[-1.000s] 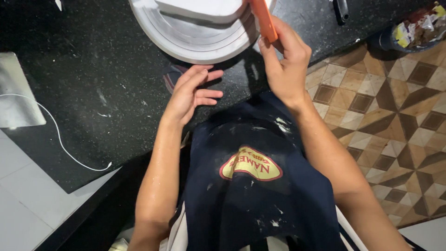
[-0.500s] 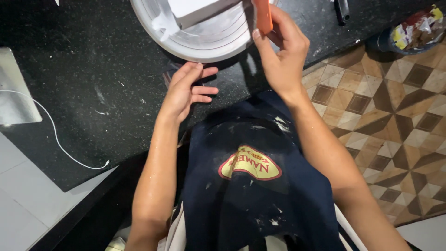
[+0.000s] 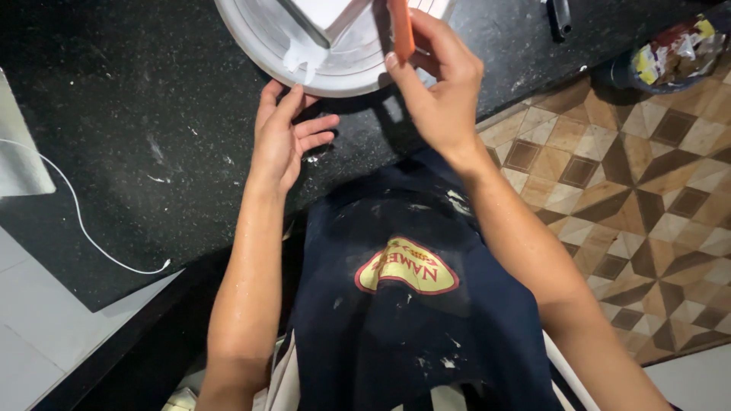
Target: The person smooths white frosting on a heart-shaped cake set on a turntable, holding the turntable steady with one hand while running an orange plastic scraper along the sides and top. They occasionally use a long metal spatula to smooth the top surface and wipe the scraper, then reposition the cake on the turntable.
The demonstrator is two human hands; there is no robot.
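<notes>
Head view: two hands at a round white turntable (image 3: 263, 46).
Right hand (image 3: 442, 91) pinches an orange scraper (image 3: 400, 27) over its rim; left hand (image 3: 285, 137), fingers loosely spread, touches its near edge.

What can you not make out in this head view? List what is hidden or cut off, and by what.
- Scraper in the right hand: its upper part is cut off by the top edge.
- White block on the turntable: only its bottom corner shows; top edge.
- Bag: contents too small, corner-cropped.
- Left hand: palm faces down, hidden.
</notes>
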